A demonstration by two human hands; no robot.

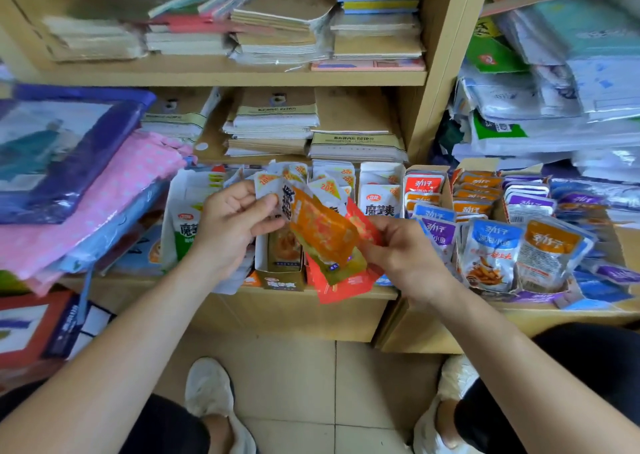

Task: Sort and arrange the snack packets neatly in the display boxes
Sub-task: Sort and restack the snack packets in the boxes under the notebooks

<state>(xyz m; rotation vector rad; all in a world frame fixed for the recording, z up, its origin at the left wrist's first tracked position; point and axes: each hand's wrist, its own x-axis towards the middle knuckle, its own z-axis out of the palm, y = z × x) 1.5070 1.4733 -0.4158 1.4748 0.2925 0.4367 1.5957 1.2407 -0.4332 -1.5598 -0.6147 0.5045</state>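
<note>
While the mixed bunch hangs fanned over the shelf (384, 294), left hand (239, 221) pinches white packets (266, 183) at 10 o'clock, right hand (405, 252) pinches orange packet (325, 235) plus red ones (343, 285) at 4 o'clock, probably to split flavours; open display box (284, 280) sits below at 6 o'clock.

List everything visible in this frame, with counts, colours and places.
white packets: several, white, fanned in left hand
orange packet: one, orange, between both hands
red packets: a few, red, behind and below the orange one
display boxes: several, cardboard, low shelf, holding white, blue, orange and purple packets
notebook stacks: many, brown and white, upper shelves
pink dotted fabric: one, left
shoes: two, white, tiled floor
left hand: grips white packets
right hand: fingers pinch orange packet
</note>
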